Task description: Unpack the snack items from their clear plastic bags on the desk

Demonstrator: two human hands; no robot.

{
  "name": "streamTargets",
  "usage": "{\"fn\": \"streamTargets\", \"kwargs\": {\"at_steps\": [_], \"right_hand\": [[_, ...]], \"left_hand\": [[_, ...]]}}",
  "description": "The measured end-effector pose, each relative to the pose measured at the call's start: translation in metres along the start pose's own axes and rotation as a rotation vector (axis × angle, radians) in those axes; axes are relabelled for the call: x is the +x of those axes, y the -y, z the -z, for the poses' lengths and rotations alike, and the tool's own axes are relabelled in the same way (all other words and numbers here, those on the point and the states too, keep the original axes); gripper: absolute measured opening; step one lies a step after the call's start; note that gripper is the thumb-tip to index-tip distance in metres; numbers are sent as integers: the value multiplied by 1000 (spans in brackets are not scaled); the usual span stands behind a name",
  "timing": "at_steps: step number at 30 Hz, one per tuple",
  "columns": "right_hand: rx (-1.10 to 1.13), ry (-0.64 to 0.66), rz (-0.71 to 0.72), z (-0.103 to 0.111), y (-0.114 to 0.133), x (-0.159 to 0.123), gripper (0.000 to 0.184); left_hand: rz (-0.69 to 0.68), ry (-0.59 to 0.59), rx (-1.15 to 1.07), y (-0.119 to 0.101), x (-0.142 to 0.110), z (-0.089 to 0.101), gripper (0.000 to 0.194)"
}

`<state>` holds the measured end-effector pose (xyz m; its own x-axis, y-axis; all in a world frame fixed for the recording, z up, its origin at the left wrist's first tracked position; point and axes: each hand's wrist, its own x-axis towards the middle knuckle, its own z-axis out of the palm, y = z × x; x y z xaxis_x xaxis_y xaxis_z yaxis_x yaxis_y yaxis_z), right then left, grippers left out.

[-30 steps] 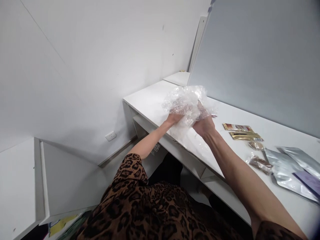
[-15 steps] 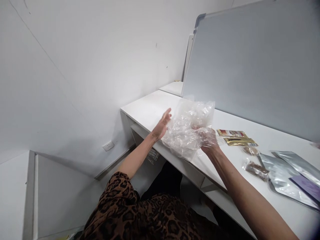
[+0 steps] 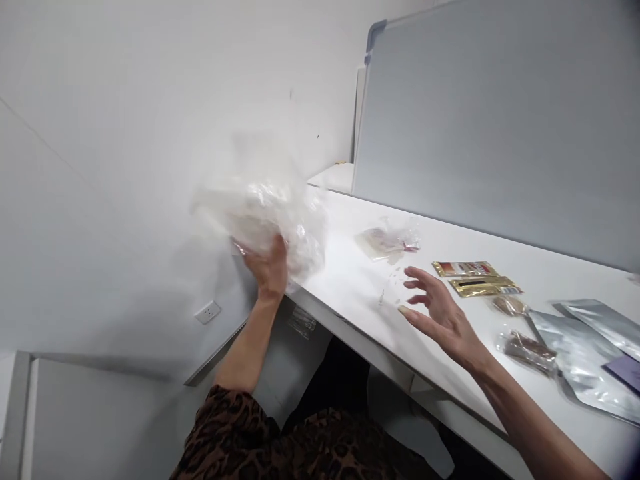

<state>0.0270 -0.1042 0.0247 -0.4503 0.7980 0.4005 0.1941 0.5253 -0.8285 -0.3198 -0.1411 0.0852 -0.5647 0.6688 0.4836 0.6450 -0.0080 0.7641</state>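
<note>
My left hand (image 3: 267, 270) grips a crumpled clear plastic bag (image 3: 260, 213), blurred by motion, held up past the left end of the white desk (image 3: 350, 280). My right hand (image 3: 435, 313) hovers over the desk with its fingers spread and nothing in them. A small clear packet (image 3: 387, 241) with something pale inside lies on the desk just beyond my right hand.
Two gold sachets (image 3: 473, 277), small clear packets with brown contents (image 3: 525, 347) and silver foil pouches (image 3: 585, 353) lie on the desk's right part. A grey partition board (image 3: 500, 133) stands behind. A wall socket (image 3: 209, 311) is low on the white wall.
My left hand has taken the plastic bag and swung it left, off the desk. My right hand let go and opened. A small packet now lies where the bag was.
</note>
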Motion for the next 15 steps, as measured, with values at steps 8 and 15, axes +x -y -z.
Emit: {"fn": "streamTargets", "kwargs": {"at_steps": [8,15], "right_hand": [[0,-205,-325,36,-36,-57,60],[-45,-385,-503,56,-33,-97,51]], "left_hand": [[29,-138,19,-43,223,-90,106],[-169,337,-17,0,111,-183,50]]}}
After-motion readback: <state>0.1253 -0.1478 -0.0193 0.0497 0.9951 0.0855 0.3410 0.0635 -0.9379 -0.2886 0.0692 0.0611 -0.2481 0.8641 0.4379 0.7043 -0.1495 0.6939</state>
